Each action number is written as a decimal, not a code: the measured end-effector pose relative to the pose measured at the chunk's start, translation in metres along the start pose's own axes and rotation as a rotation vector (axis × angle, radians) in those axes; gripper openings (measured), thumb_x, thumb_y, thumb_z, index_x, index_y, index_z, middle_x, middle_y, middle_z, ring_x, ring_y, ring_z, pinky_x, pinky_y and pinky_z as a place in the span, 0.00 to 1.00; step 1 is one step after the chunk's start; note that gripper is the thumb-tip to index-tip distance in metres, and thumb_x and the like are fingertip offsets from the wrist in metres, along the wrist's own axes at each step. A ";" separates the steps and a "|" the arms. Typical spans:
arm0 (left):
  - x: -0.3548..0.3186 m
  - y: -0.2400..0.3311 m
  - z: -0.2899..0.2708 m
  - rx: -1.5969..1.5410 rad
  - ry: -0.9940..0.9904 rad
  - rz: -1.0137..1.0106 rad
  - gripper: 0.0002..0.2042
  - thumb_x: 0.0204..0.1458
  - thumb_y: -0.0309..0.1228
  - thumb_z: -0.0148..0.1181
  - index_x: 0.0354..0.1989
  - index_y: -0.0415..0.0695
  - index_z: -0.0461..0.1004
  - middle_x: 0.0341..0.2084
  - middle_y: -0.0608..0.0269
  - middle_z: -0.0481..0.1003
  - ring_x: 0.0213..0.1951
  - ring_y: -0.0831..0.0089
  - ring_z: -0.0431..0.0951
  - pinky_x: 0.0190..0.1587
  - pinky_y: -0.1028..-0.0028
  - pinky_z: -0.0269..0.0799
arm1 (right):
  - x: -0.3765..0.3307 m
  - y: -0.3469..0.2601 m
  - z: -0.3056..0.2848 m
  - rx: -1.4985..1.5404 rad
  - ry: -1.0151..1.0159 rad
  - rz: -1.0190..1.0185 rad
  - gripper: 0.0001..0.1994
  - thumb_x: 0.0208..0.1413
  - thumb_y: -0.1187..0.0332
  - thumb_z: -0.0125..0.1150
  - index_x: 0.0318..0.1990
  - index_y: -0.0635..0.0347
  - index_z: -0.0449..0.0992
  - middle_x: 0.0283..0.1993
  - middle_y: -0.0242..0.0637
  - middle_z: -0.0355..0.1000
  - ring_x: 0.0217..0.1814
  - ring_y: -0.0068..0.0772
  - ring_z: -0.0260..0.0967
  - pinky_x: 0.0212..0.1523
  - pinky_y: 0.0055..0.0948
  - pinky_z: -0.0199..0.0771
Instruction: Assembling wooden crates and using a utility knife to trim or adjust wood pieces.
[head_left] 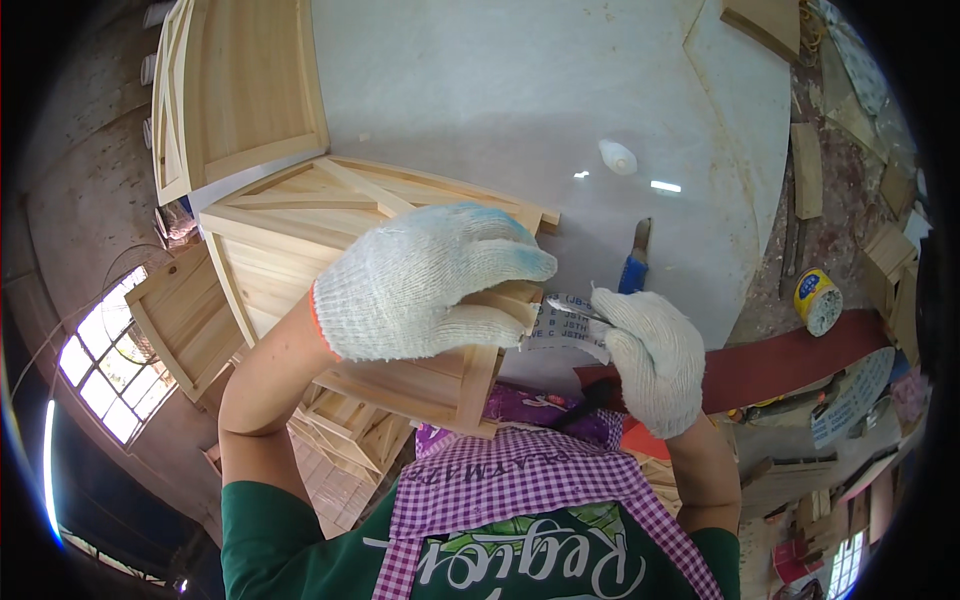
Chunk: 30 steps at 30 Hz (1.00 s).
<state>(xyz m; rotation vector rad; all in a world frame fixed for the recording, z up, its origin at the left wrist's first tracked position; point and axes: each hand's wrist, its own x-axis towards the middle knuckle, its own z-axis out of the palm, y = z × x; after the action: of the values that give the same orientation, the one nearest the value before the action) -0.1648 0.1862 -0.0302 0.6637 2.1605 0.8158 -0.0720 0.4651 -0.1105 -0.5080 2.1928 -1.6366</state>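
Note:
My left hand [430, 285], in a white knitted glove, is closed around the end of a pale wooden crate [300, 230] that lies on the table in front of me. A short piece of wood shows between its thumb and fingers. My right hand [655, 360], gloved too, pinches a narrow strip of sandpaper [567, 332], its grey printed back facing up. The strip curves from my right fingers to the wood at my left fingertips. Just beyond my right hand lies a knife [635, 262] with a blue handle. A dark handle-like thing under my right hand is partly hidden.
A second wooden crate [250, 85] stands at the far left of the grey table [500, 90]. On the right, a long red-brown sandpaper band [780, 368] curls beside a yellow-and-white can [818, 300]. Wood offcuts [805, 170] lie beyond the table's right edge.

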 end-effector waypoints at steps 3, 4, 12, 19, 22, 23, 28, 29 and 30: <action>-0.002 0.001 0.003 0.062 0.027 0.009 0.26 0.49 0.47 0.71 0.54 0.47 0.78 0.48 0.54 0.79 0.51 0.53 0.79 0.54 0.58 0.76 | 0.004 0.002 0.006 0.048 -0.016 0.012 0.19 0.54 0.71 0.66 0.55 0.63 0.80 0.54 0.45 0.79 0.53 0.49 0.76 0.57 0.44 0.74; -0.003 0.000 0.005 0.104 0.050 0.015 0.27 0.49 0.47 0.71 0.55 0.47 0.78 0.48 0.54 0.78 0.51 0.52 0.79 0.55 0.57 0.75 | 0.006 0.004 0.006 0.019 -0.020 -0.026 0.19 0.55 0.71 0.66 0.55 0.63 0.80 0.54 0.45 0.79 0.52 0.49 0.76 0.56 0.44 0.75; -0.004 -0.002 0.008 0.153 0.067 0.005 0.32 0.43 0.48 0.76 0.56 0.46 0.78 0.50 0.52 0.78 0.51 0.48 0.78 0.55 0.55 0.74 | 0.035 0.003 -0.014 -0.087 -0.116 -0.117 0.18 0.54 0.71 0.66 0.53 0.60 0.81 0.49 0.41 0.80 0.48 0.46 0.77 0.51 0.43 0.77; -0.003 -0.002 0.007 0.137 0.057 0.011 0.31 0.43 0.49 0.75 0.55 0.46 0.78 0.50 0.53 0.78 0.51 0.48 0.78 0.54 0.55 0.75 | 0.029 0.008 -0.014 -0.046 -0.090 -0.134 0.17 0.53 0.69 0.67 0.52 0.56 0.83 0.45 0.40 0.80 0.46 0.46 0.77 0.47 0.42 0.78; -0.003 -0.003 0.007 0.127 0.056 0.015 0.32 0.43 0.49 0.75 0.56 0.47 0.78 0.50 0.53 0.78 0.51 0.48 0.79 0.54 0.56 0.75 | 0.020 0.010 -0.012 0.017 -0.055 -0.102 0.17 0.53 0.69 0.68 0.51 0.58 0.83 0.46 0.42 0.79 0.46 0.47 0.77 0.46 0.41 0.78; -0.002 -0.003 0.007 0.131 0.055 0.014 0.31 0.43 0.49 0.75 0.55 0.47 0.78 0.49 0.53 0.78 0.51 0.48 0.79 0.54 0.56 0.75 | 0.018 0.010 -0.010 0.018 -0.053 -0.100 0.17 0.53 0.69 0.68 0.51 0.58 0.83 0.46 0.42 0.79 0.46 0.47 0.77 0.46 0.41 0.78; -0.002 -0.004 0.007 0.136 0.040 0.051 0.30 0.42 0.48 0.76 0.54 0.48 0.80 0.48 0.54 0.79 0.49 0.50 0.80 0.53 0.57 0.76 | 0.014 0.011 -0.001 0.041 0.086 -0.115 0.18 0.52 0.70 0.69 0.52 0.60 0.82 0.47 0.43 0.78 0.47 0.48 0.76 0.46 0.41 0.77; -0.001 -0.004 0.007 0.133 0.035 0.070 0.29 0.42 0.48 0.76 0.53 0.49 0.81 0.48 0.55 0.79 0.49 0.51 0.80 0.53 0.57 0.76 | 0.015 0.010 0.002 0.041 0.111 -0.121 0.18 0.52 0.71 0.69 0.52 0.60 0.82 0.47 0.43 0.78 0.47 0.48 0.76 0.46 0.41 0.77; -0.001 -0.004 0.007 0.134 0.032 0.070 0.29 0.42 0.48 0.76 0.53 0.49 0.81 0.48 0.55 0.79 0.49 0.51 0.80 0.53 0.57 0.76 | 0.016 0.010 0.005 0.040 0.135 -0.127 0.19 0.51 0.71 0.70 0.52 0.61 0.81 0.47 0.43 0.78 0.47 0.47 0.76 0.46 0.41 0.77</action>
<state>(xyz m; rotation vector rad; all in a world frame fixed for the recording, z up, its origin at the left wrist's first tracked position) -0.1596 0.1855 -0.0364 0.8028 2.2462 0.7273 -0.0845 0.4559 -0.1225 -0.5503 2.2599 -1.8258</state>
